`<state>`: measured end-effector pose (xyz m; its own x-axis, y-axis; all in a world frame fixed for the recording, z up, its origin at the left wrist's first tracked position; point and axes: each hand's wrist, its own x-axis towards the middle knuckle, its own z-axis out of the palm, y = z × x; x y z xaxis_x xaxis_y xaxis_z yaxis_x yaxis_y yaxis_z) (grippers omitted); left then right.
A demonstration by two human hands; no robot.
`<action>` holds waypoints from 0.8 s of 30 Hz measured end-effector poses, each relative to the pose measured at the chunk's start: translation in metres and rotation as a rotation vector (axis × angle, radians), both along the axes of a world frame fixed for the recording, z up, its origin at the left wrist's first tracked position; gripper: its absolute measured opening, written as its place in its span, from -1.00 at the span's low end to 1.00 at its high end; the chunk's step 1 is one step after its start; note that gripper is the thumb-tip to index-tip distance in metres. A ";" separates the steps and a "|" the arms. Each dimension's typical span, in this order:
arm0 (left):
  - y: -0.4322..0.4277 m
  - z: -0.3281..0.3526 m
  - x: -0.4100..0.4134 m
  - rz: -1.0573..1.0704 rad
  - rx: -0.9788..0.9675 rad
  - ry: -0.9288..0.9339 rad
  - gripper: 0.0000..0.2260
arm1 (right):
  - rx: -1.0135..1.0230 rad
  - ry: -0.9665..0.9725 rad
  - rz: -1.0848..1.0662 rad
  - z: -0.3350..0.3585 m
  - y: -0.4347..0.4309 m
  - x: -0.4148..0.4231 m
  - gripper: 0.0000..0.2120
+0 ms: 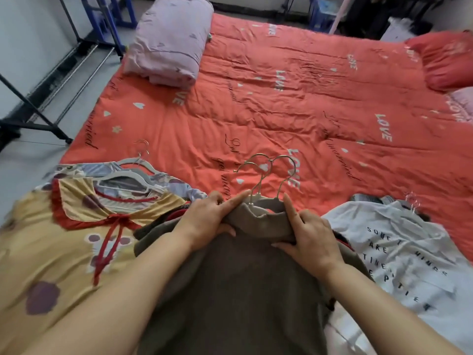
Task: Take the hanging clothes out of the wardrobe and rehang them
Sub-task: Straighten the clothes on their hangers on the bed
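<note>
At the bed's near edge a brown garment [235,290] lies flat. The left hand [207,219] and right hand [311,235] each grip its bunched neck with curled fingers, around hangers [271,175] whose metal hooks stick out beyond. A yellow collared garment [64,239] lies at the near left corner and a white T-shirt [399,252] to the right.

The clothes appear to be out of the wardrobe, but none is rehung in view, and the rack [33,106] off the left edge shows bare rails.

On the T-shirt's fold-broken print only "TIME" reads. The red quilt [281,98] repeats "LOVE".
</note>
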<state>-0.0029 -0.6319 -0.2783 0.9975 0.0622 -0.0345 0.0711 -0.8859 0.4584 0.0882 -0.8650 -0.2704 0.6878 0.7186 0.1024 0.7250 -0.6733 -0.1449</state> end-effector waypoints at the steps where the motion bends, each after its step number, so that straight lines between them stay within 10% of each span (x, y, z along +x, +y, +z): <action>1: 0.003 -0.003 0.010 0.014 0.003 0.001 -0.16 | 0.007 0.003 0.003 -0.004 0.003 0.010 0.10; 9: 0.018 -0.061 0.096 0.108 0.093 0.081 -0.10 | -0.117 0.068 -0.068 -0.063 0.031 0.095 0.07; 16: -0.021 -0.182 0.081 0.095 0.226 0.609 -0.10 | -0.501 0.468 -0.191 -0.178 0.032 0.077 -0.08; 24: -0.029 -0.232 0.067 0.109 0.272 0.610 -0.07 | -0.511 0.405 -0.241 -0.234 0.024 0.055 -0.20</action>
